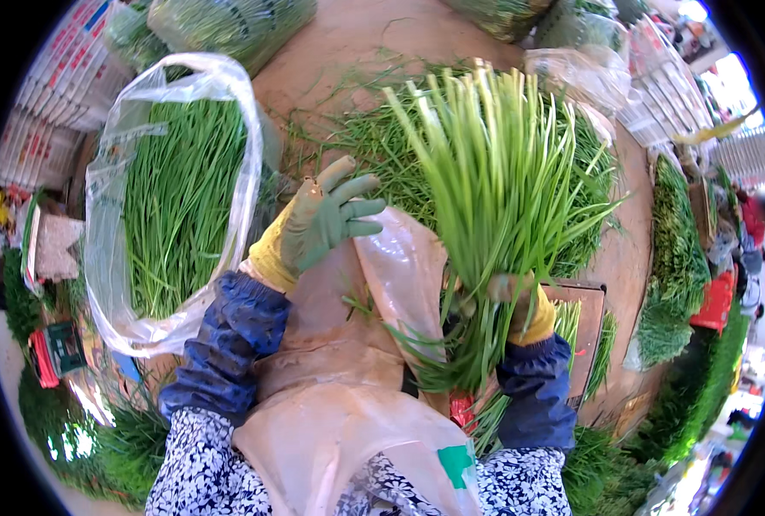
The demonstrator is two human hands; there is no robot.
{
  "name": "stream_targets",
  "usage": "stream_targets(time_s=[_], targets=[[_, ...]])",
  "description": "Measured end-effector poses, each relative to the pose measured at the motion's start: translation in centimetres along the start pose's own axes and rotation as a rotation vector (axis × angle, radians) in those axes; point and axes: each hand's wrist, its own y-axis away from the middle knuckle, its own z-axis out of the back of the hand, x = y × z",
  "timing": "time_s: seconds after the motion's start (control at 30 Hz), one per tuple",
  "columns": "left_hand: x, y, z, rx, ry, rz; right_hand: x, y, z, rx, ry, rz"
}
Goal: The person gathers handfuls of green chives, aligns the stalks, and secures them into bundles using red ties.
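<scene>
My left hand [331, 216], in a green-palmed glove with a yellow cuff, is spread and holds nothing, just right of an open clear plastic bag [244, 129]. Long green leaves [179, 206], likely Chinese chives, fill that bag. My right hand [515, 293], in a similar glove, grips a large bunch of Chinese chives [492, 161] low down, with the pale stem ends pointing away from me and the leaves hanging past the hand. Behind the bunch lies a loose heap of green leaves [395, 155]. A plastic apron covers my lap.
Full bags of greens [227, 29] stand at the far left. A brown board or box [579, 322] with cut stems is beside my right forearm. Further right lie a long pile of greens [673, 258] and a red crate [713, 302]. Stacked white crates [663, 77] stand at the back right.
</scene>
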Motion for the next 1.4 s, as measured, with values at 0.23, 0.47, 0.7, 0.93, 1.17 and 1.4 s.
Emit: stream_targets(time_s=[0.23,0.47,0.7,0.93,1.17,1.4], targets=[[1.7,7.0,4.0,-0.149,0.251,-0.164,3.9,-3.0,-12.1,0.279,0.342,-0.384],[4.9,8.1,10.8,-0.180,0.112,-0.209,4.4,-4.5,-15.3,0.372,1.119,-0.055],[5.9,7.2,10.5,-0.092,0.213,-0.168,2.9,-4.4,-16.3,0.406,1.347,0.027],[4.0,6.0,7.7,-0.049,0.208,-0.038,8.9,-4.6,-13.2,0.362,0.619,-0.551],[1.8,1.7,3.0,0.101,0.136,0.191,10.1,-9.7,-1.4,-0.057,0.366,-0.317],[2.0,0.9,1.6,0.109,0.221,0.337,7.9,-20.0,-10.6,0.287,0.139,-0.145]])
